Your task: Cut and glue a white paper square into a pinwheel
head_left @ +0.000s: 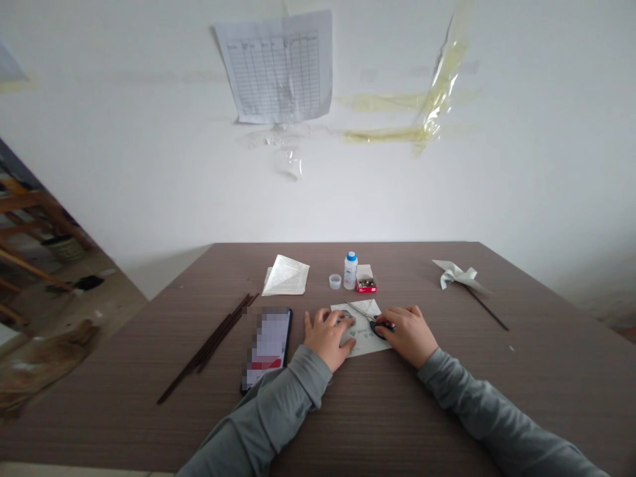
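A printed sheet of paper [365, 344] lies flat on the table in front of me. My left hand [328, 336] rests on its left part, fingers spread and pressing down. Over the right part, my right hand [408, 332] is closed on the black handles of a pair of scissors [370, 318]. The blades point away to the upper left and lie over the sheet, close to my left fingertips. Whether the blades are slightly apart is too small to tell. My fingers hide parts of the paper and of the handles.
Behind the sheet stand a white bottle with a blue cap [350, 271], a small clear cup [334, 281] and a red box of pins [366, 286]. Folded papers [287, 277], several dark sticks [218, 338] and a phone [267, 348] lie left. A paper pinwheel [460, 277] lies right.
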A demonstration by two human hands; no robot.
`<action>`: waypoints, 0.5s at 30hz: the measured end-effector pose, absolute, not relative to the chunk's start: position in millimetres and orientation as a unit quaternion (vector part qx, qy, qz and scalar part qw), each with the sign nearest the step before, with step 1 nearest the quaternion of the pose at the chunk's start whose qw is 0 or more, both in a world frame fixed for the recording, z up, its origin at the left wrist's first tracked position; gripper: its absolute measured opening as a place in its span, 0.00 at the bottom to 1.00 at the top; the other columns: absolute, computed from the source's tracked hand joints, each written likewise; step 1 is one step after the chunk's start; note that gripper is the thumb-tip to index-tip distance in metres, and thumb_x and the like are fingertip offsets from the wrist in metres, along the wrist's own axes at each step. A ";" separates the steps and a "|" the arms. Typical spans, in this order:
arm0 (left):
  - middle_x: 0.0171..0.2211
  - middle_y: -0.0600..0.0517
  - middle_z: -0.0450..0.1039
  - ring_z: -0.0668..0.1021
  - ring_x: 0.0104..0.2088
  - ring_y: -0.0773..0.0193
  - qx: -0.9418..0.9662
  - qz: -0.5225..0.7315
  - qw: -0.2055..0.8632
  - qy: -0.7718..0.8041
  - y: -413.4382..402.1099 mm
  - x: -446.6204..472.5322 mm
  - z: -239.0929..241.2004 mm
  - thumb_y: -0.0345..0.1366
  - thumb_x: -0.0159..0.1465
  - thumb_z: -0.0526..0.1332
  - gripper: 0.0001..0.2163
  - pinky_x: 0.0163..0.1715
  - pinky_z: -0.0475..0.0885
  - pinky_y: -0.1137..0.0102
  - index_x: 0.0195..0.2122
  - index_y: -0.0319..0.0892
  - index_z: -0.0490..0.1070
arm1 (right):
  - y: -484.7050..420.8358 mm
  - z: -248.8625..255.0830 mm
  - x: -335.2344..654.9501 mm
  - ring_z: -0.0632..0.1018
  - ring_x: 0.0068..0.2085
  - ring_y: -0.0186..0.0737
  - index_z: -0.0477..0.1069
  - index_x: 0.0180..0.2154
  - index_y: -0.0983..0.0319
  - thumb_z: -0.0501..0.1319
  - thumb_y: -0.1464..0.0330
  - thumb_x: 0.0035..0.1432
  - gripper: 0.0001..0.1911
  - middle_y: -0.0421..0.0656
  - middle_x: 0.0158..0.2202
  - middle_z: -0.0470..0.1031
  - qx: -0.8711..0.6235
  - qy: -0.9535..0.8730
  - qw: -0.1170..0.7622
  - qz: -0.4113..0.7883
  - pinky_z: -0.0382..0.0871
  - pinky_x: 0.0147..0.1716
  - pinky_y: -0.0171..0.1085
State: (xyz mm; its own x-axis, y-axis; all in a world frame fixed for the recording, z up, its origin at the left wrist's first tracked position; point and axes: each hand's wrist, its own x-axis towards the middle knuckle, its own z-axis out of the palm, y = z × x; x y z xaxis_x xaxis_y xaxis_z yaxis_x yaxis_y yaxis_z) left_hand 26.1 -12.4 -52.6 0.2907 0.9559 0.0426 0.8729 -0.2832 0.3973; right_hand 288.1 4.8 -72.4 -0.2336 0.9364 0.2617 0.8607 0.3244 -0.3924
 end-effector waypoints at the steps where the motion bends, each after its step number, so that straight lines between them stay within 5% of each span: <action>1: 0.77 0.41 0.88 0.79 0.81 0.24 0.791 0.132 0.153 0.577 -13.0 26.3 -50.0 0.33 0.77 0.77 0.25 0.88 0.58 0.11 0.74 0.57 0.92 | 4.5 -71.5 287.7 0.93 0.51 0.61 0.94 0.43 0.54 0.76 0.67 0.75 0.06 0.51 0.48 0.98 -0.574 -0.783 0.225 0.082 0.76 0.60 0.54; 10: 0.78 0.46 0.86 0.78 0.82 0.30 0.788 0.088 0.172 0.584 -18.2 24.9 -25.1 0.37 0.78 0.78 0.24 0.90 0.60 0.15 0.74 0.61 0.91 | 5.5 -65.9 297.3 0.94 0.54 0.58 0.97 0.49 0.54 0.71 0.72 0.76 0.13 0.48 0.50 0.98 -0.570 -0.787 0.220 0.083 0.76 0.61 0.53; 15: 0.81 0.46 0.85 0.76 0.84 0.29 0.794 0.074 0.170 0.578 -18.2 21.6 -21.5 0.37 0.80 0.76 0.25 0.90 0.59 0.15 0.77 0.59 0.89 | 6.9 -56.8 311.2 0.92 0.63 0.60 0.98 0.48 0.52 0.68 0.77 0.69 0.21 0.47 0.56 0.98 -0.587 -0.786 0.186 0.057 0.77 0.64 0.53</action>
State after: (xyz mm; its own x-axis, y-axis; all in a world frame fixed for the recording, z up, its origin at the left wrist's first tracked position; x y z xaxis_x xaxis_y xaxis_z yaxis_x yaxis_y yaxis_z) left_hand 21.6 -18.2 -21.5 0.3198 0.9442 -0.0791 0.8935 -0.2727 0.3568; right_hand 311.2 6.9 -56.8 -0.2409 0.9442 0.2246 0.9017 0.3033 -0.3081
